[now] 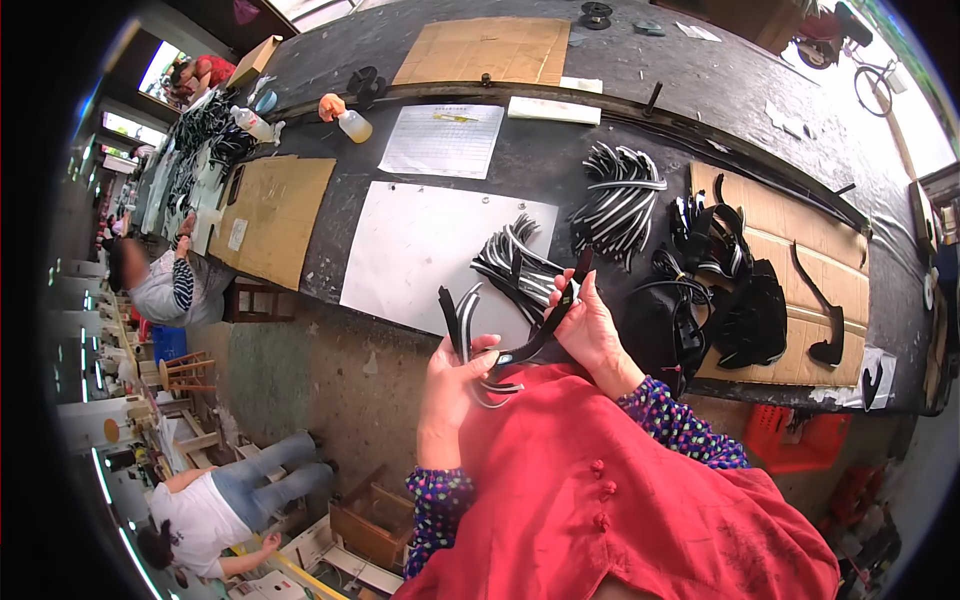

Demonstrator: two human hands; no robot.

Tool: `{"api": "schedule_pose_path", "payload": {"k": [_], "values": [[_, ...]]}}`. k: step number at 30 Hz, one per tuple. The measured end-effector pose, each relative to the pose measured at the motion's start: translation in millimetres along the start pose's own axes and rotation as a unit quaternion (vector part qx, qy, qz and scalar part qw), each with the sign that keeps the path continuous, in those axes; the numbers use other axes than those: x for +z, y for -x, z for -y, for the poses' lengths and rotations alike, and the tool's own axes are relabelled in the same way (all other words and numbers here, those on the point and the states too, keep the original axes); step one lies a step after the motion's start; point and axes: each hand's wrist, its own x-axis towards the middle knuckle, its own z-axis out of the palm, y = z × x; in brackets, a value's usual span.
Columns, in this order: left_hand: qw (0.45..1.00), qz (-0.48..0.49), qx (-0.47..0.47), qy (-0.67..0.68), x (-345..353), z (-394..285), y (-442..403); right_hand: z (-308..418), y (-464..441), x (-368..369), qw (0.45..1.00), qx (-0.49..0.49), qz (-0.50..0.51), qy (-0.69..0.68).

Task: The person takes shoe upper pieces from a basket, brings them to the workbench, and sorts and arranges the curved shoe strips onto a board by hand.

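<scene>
In the head view, our left hand (450, 385) has its fingers closed around a few striped strips (466, 312), whose ends poke up beyond the thumb. And there's our right hand (592, 335), its fingers pinched narrow on a dark strip (540, 338) that slants down between both hands towards the left fingers. Just beyond the right fingers, we've got a striped bundle (518, 262) lying partly on a white sheet (395, 245) on the desk (345, 150). Farther out and right of those fingers sits a second bundle (622, 205); right of them, dark pieces (755, 315) lie partly over cardboard (815, 300). Well beyond our left fingers, we see a printed form (440, 145) with a yellow pen (455, 118) on it.
</scene>
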Motion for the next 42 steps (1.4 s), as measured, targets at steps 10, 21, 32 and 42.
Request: {"api": "schedule_pose_path", "payload": {"k": [10, 21, 32, 42], "values": [[0.999, 0.019, -0.018, 0.018, -9.1, 8.1, -1.1, 1.7, -4.3, -11.9, 0.998, 0.019, -0.025, -0.049], [0.996, -0.086, -0.024, 0.012, -25.1, 57.4, -63.0, 50.3, 14.0, -86.1, 0.950, -0.147, -0.208, 0.182], [0.994, -0.111, -0.019, 0.011, 6.5, 102.4, -106.6, 29.1, 12.9, -110.2, 0.958, -0.069, -0.216, 0.178], [0.908, -0.200, 0.232, -0.285, 19.9, 94.7, -149.2, 6.0, -5.0, -101.8, 0.959, 0.016, -0.194, 0.207]]}}
